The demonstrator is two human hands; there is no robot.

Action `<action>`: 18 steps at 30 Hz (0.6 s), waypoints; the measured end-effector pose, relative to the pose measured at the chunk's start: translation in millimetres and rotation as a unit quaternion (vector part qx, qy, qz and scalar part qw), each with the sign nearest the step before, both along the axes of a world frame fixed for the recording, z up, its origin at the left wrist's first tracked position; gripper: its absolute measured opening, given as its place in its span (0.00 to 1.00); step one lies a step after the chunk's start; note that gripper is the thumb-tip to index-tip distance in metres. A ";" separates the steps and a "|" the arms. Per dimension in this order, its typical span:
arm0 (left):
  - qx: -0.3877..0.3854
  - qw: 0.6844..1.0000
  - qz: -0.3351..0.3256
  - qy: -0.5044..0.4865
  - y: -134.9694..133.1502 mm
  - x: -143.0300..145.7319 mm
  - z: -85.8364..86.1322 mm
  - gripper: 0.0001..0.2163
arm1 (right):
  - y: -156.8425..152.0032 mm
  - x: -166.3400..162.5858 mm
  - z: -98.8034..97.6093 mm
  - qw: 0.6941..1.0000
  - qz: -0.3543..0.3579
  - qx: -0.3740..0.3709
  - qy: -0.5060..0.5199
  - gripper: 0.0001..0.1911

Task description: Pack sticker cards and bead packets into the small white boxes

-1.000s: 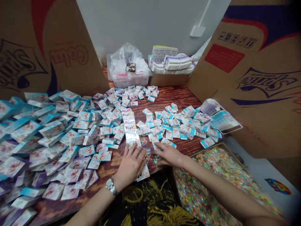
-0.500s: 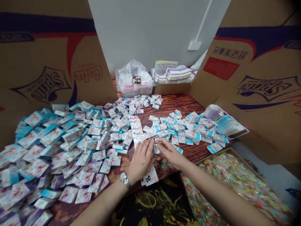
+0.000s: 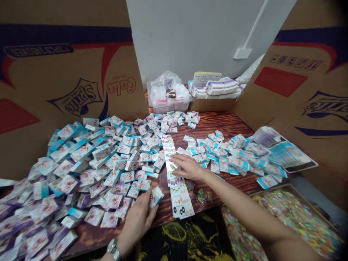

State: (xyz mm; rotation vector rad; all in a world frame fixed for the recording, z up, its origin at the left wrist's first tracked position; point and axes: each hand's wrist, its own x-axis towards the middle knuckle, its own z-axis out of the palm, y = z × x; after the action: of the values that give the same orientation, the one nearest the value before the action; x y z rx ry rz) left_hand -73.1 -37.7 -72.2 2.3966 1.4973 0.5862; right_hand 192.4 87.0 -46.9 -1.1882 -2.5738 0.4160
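Note:
My left hand (image 3: 137,221) grips a small white-and-blue packet (image 3: 156,197) at the near edge of the big heap of similar packets (image 3: 92,174). My right hand (image 3: 187,167) lies with its fingers apart on a long strip of printed nail-sticker cards (image 3: 176,177), which runs across the wooden table (image 3: 225,127) towards me. A smaller spread of the same packets (image 3: 225,156) lies to the right of that hand. Below my right wrist are small clear bags of colourful pieces (image 3: 203,196).
A shallow tray of colourful pieces (image 3: 288,217) sits at the near right. Sprite cardboard panels (image 3: 73,72) stand on both sides. A plastic bin (image 3: 168,99) and stacked white packs (image 3: 214,88) stand at the back. Dark patterned cloth (image 3: 185,235) lies below the table's near edge.
My left hand has moved away from the strip to the left and towards me, now gripping a packet. My right hand now lies on the strip, which looks longer. The view has shifted.

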 end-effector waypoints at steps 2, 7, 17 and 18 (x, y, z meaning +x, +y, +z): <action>-0.005 1.000 -0.010 -0.004 -0.5 3.1 -3.5 0.27 | 6.4 -2.6 1.1 0.998 -0.050 0.012 -0.019 0.27; -0.001 0.998 -0.052 0.042 3.5 10.5 -11.0 0.32 | 40.6 -14.1 1.1 0.993 -0.107 0.008 -0.056 0.28; -0.138 0.963 -0.005 -0.231 19.3 42.1 36.7 0.14 | 48.6 -10.6 21.3 0.990 -0.139 -0.013 -0.027 0.15; -0.159 0.953 0.006 -0.257 22.9 44.4 36.8 0.13 | 46.1 -10.6 25.4 0.989 -0.146 -0.008 -0.024 0.17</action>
State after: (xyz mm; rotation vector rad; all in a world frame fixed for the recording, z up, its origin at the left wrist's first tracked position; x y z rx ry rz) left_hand -28.7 -14.8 -35.4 1.8105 1.2605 0.8231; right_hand 181.9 133.1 -21.5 -1.5670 -2.3853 0.3463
